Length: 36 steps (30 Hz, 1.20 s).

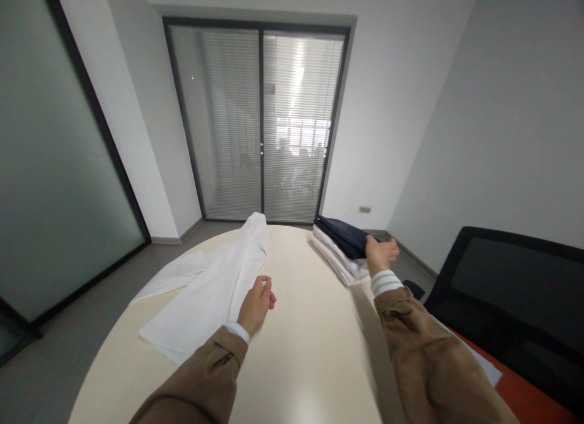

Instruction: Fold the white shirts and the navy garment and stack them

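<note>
A white long-sleeved garment (pixel 205 296) lies spread on the left part of the round table (pixel 301 345), one sleeve angled out to the left. My left hand (pixel 256 303) is just right of it, fingers loosely bent and holding nothing. To the right, a dark navy folded garment (pixel 342 234) rests on top of folded white clothes (pixel 335 257) near the table's edge. My right hand (pixel 382 255) is at the right end of this stack, thumb and fingers apart. Whether it touches the navy cloth is unclear.
A black mesh chair back (pixel 511 296) stands at the right, with a red-orange seat (pixel 529 387) and something pale on it. Beyond the table are glass panels with blinds (pixel 219 126) and white walls. A frosted glass panel (pixel 55 168) is on the left.
</note>
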### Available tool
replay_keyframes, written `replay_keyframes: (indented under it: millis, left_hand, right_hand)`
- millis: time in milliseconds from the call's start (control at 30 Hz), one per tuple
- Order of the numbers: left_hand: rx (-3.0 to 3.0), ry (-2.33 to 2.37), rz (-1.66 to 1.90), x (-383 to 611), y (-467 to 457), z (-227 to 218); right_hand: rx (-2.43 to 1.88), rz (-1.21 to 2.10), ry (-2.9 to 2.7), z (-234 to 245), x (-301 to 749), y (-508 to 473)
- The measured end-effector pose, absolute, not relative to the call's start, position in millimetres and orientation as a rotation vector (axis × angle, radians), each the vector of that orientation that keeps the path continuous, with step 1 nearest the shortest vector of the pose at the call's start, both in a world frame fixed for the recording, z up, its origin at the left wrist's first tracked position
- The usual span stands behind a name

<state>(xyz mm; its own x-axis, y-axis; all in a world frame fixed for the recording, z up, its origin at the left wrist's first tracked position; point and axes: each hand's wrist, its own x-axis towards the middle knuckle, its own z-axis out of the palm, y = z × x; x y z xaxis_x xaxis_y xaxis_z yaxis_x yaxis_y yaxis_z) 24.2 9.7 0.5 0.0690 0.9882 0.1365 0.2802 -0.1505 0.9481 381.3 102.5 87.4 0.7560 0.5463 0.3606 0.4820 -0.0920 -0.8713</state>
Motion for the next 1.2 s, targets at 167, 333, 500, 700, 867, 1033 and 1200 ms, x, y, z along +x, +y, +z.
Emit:
replay_keyframes:
  millis: [167,333,500,700,867,1033,1200]
  left_hand:
    - [1.592,1.335,1.122,23,13,-2]
    - [1.598,1.337,1.103,23,16,-1]
    - [1.589,1.353,1.079,26,17,3]
    - [1.584,1.367,1.062,27,17,6]
    - [1.593,1.374,1.053,26,17,7]
    - [1.607,1.358,1.060,24,17,5]
    - [1.591,1.298,1.123,22,17,-3]
  right_hand:
    - [-1.804,-0.081,-1.212,127,365,119]
    - [-1.805,-0.005,-1.696,134,350,155]
    - [-1.845,0.281,-1.582,102,346,180]
    - [-1.914,0.301,-1.561,74,341,191]
    - [-1.893,0.189,-1.713,75,336,183]
    - [-1.958,-0.186,-1.811,81,314,151]
    - [-1.612,-0.508,-1.986,83,269,109]
